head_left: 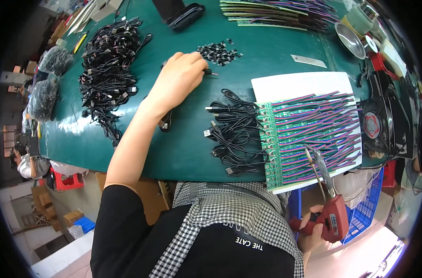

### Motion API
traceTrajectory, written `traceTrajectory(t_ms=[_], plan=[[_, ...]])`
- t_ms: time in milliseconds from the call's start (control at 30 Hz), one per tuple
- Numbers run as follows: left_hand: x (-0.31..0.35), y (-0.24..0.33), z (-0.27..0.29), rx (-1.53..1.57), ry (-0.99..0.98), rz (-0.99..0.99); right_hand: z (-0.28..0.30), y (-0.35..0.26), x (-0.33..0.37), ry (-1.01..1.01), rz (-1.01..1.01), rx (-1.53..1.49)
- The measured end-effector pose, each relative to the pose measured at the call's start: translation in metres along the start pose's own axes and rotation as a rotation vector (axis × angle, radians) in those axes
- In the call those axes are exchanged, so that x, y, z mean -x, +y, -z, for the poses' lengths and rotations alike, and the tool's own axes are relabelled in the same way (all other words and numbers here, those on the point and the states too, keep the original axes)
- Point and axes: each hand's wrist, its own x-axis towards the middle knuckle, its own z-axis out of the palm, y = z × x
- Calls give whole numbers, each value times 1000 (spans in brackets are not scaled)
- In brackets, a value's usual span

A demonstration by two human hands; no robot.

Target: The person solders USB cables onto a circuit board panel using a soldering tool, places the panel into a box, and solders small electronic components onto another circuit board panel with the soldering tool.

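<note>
Over the middle of the table, my left hand (183, 74) is closed on a black cable. Its thin wire end (213, 72) pokes out past my fingers, and part of the coiled cable (165, 123) shows below my wrist. My right hand (312, 230), low on the right, grips a red soldering gun (335, 218) whose metal tip points up over the boards. A panel of green circuit boards (272, 153) carries rows of coloured wires (313, 134). Several black USB cables (234, 132) lie along its left edge. Small black parts (219, 53) are piled just beyond my left hand.
A large heap of black cables (110, 69) covers the left of the table. Wired boards (280, 13) are stacked at the back. To the right stand a metal dish (349, 40) and a black fan (372, 124). A flat metal strip (309, 60) lies behind the white pad (299, 85).
</note>
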Motion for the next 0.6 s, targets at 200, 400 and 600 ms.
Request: traceTrajectory(t_ms=[200,400,600], plan=[[-4,3,16,587,184,379,-1,-1,-4,-24,80,9],[2,43,24,1292,16,656,-4,-3,-3,-24,58,-13],[7,96,27,1240,-9,580,-5,-6,1,-56,42,-19]])
